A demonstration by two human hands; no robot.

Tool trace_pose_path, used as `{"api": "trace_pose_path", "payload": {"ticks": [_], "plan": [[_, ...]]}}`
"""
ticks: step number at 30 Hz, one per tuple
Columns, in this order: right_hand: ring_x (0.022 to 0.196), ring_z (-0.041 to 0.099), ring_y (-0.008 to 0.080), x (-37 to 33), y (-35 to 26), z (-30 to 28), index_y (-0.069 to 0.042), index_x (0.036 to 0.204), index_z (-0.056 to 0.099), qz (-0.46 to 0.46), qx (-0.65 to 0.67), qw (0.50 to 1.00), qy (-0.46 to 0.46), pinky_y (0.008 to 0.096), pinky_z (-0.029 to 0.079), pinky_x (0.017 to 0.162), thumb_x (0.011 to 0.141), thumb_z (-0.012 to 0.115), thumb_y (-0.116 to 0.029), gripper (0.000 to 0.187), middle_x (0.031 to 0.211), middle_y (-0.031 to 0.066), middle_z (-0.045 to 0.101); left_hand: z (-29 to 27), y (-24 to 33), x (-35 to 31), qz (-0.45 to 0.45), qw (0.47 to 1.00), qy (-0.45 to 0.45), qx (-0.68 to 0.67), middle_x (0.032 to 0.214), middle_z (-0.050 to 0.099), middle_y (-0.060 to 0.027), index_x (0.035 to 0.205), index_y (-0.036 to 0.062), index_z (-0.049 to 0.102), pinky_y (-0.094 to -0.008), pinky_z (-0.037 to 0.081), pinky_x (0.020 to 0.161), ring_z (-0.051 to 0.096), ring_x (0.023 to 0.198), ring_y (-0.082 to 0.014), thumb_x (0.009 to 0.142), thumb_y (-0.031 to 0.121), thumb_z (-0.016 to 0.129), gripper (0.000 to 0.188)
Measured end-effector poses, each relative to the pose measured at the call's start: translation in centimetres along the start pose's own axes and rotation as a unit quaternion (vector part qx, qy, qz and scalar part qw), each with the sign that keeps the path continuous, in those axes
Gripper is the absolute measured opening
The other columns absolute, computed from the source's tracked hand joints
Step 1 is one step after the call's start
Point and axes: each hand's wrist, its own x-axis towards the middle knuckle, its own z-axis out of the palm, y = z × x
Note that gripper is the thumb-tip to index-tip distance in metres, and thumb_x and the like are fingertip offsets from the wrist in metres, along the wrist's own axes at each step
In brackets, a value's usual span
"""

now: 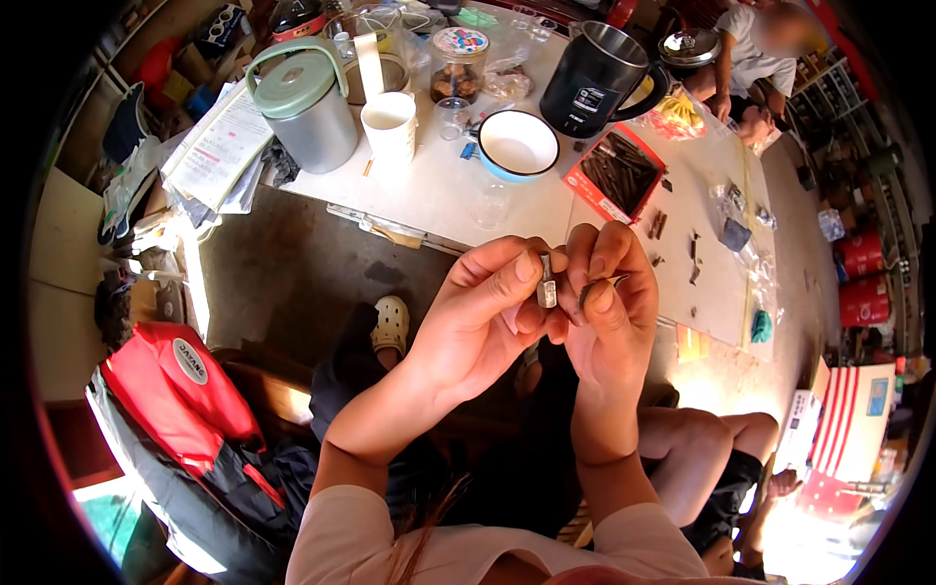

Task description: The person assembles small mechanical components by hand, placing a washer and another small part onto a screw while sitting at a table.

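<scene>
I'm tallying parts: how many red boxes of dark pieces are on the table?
1 red box: right of the white bowl, near the black jug; others may be hidden.

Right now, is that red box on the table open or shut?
The red box is open: no lid covers it, and the dark pieces inside show.

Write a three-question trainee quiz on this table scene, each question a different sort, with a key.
1. Which hand pinches the small silvery metal piece?
2. True or false: the open red box sits to the right of the enamel bowl.
3. The lid of the grey jug is: (A) red, (B) pale green, (C) black.

Key: 1. The left hand. 2. True. 3. B.
</scene>
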Motion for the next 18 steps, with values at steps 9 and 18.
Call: {"api": "trace_pose_path", "payload": {"ticks": [9,18], "plan": [[0.071,0.05,0.0092,-0.3,0.0,-0.1,-0.003,0.085,0.048,0.011,-0.084,0.996,0.034,0.0211,0.042,0.064,0.079,0.066,-0.001,0.019,0.079,0.0044,0.052,-0.2,0.3,0.2,-0.01,0.999,0.017,0.036,0.073,0.055,0.0006,0.094,0.0022,0.058,-0.0194,0.038,0.049,0.048,0.051,-0.0071,0.088,0.027,0.057,0.026],[0.064,0.055,0.0111,0.0,-0.2,0.3,0.0,0.085,0.048,0.02,-0.097,0.994,0.037,0.0214,0.048,0.052,0.078,0.062,0.005,0.016,0.079,0.0075,0.053,-0.4,0.9,0.4,0.0,0.999,0.017,0.032,0.066,0.054,-0.0032,0.095,-0.0018,0.061,-0.0278,0.047,0.053,0.052,0.054,-0.0126,0.088,0.02,0.058,0.024]]}}
